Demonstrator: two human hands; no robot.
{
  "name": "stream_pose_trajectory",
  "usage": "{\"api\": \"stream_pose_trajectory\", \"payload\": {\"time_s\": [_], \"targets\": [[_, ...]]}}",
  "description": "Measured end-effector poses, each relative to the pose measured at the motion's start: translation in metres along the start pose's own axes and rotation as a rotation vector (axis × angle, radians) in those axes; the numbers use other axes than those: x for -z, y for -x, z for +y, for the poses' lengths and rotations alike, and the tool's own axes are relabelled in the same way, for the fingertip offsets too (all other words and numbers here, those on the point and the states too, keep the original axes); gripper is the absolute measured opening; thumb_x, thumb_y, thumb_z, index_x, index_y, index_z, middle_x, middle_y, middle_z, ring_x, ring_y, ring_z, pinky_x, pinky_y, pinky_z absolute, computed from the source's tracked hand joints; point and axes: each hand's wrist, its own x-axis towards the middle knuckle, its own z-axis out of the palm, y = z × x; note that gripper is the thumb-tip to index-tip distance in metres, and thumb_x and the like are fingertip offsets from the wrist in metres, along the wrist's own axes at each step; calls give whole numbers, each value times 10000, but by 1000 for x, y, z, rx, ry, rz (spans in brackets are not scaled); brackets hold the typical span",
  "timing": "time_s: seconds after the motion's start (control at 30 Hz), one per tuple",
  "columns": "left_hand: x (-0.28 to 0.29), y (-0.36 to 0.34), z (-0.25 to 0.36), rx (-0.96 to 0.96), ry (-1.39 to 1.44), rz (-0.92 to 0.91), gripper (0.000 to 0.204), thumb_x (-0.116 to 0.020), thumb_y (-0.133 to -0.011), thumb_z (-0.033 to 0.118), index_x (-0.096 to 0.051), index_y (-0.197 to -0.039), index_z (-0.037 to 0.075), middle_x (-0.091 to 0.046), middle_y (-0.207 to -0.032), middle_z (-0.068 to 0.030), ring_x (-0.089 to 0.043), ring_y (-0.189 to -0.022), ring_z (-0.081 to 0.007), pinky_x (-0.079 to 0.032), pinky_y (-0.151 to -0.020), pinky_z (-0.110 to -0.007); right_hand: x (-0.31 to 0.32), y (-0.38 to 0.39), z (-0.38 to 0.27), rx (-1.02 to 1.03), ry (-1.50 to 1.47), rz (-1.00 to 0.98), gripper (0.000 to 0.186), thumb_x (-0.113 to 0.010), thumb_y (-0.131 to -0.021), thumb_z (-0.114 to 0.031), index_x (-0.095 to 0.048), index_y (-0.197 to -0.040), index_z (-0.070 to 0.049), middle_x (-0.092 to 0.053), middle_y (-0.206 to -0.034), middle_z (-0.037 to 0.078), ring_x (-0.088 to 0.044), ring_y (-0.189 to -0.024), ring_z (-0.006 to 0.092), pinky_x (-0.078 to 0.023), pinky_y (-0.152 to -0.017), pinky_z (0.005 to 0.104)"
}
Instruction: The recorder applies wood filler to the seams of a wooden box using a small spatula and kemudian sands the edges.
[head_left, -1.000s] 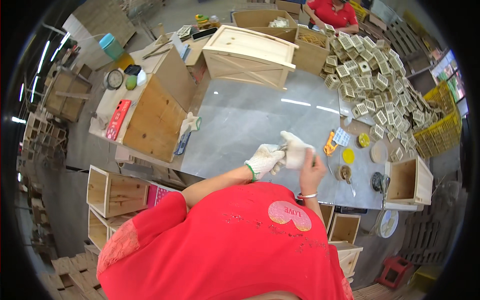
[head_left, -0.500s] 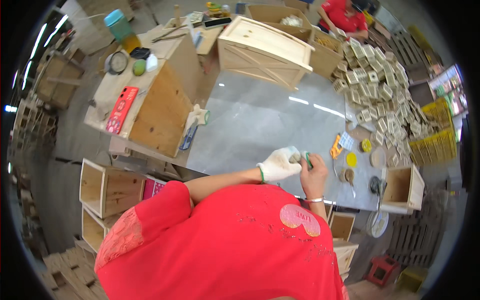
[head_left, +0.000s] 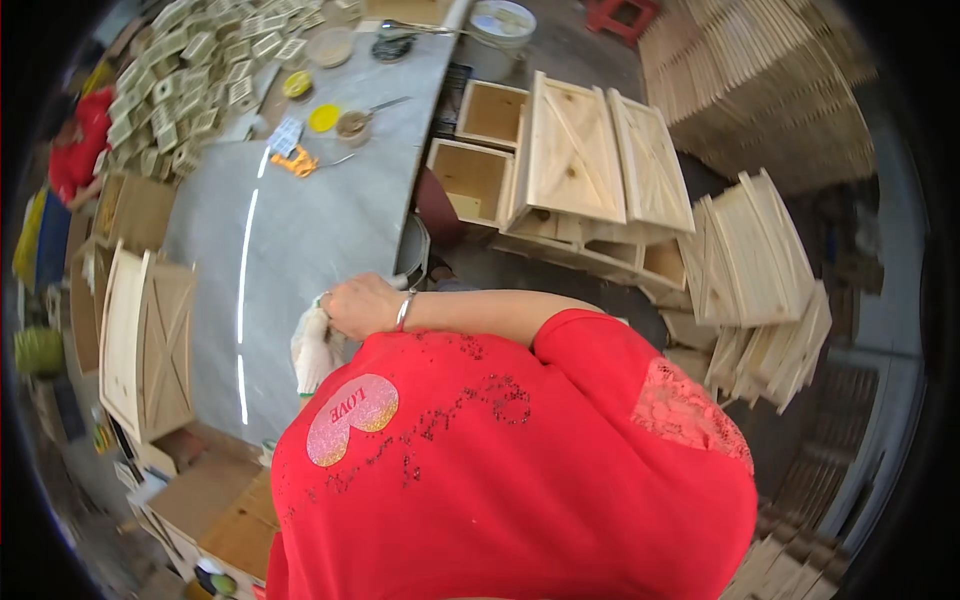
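My left hand (head_left: 314, 352), in a white knitted glove, is held close to my body above the near edge of the grey tabletop (head_left: 300, 220). Its fingers look curled, partly covered by my other hand. My right hand (head_left: 362, 304) is bare, with a bracelet (head_left: 404, 310) at the wrist. It touches the gloved hand, its fingers closed together. A bit of green edging shows at its fingertips; what it belongs to is hidden.
Small slotted pale blocks (head_left: 190, 80) are heaped at the table's far left. A yellow lid (head_left: 323, 118), a small jar (head_left: 353, 124) and an orange item (head_left: 296, 162) lie nearer. Wooden crates (head_left: 570, 150) stand to the right. A person in red (head_left: 85, 150) is far left.
My view and body have turned to the right, bringing the stacked crates into sight and shifting the table leftward. Both hands stay together, the right one now lying across the gloved left.
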Motion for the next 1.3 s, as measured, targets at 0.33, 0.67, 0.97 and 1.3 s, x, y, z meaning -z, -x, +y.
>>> {"api": "stream_pose_trajectory", "payload": {"time_s": [0.33,0.67,0.97,1.3], "targets": [[-60,21,62,-90,-245,-306,91,-595,-968,126,-583,-945,40,-552,-858,-10,-465,-691,-90,-405,-619,-244,58,-21,13,-461,-4,81,188,-645,-773,-191,-760,-844,-60,-739,-889,204,-729,-851,374,-569,-724,481],[-65,-46,69,-450,-495,103,55,-653,-957,72,-603,-935,73,-586,-707,0,-516,-556,-91,-393,-490,-269,54,-113,-11,-126,-589,579,217,-624,-893,-60,-727,-1068,19,-599,-1253,293,-541,-1204,451,-426,-1062,474],[-46,-3,78,-253,-541,4,74,-675,-865,43,-607,-893,50,-589,-710,-5,-524,-550,-93,-457,-476,-276,33,-149,-12,21,-488,638,273,-778,-837,-235,-704,-866,27,-681,-843,221,-639,-777,409,-494,-697,460],[-9,-1,60,-961,-1157,382,250,-712,-798,158,-623,-1004,47,-593,-907,-116,-637,-788,-272,-516,-701,-397,-25,-113,24,50,126,-186,297,-694,-770,-414,-779,-878,-152,-716,-837,183,-692,-777,381,-542,-692,478]]}}
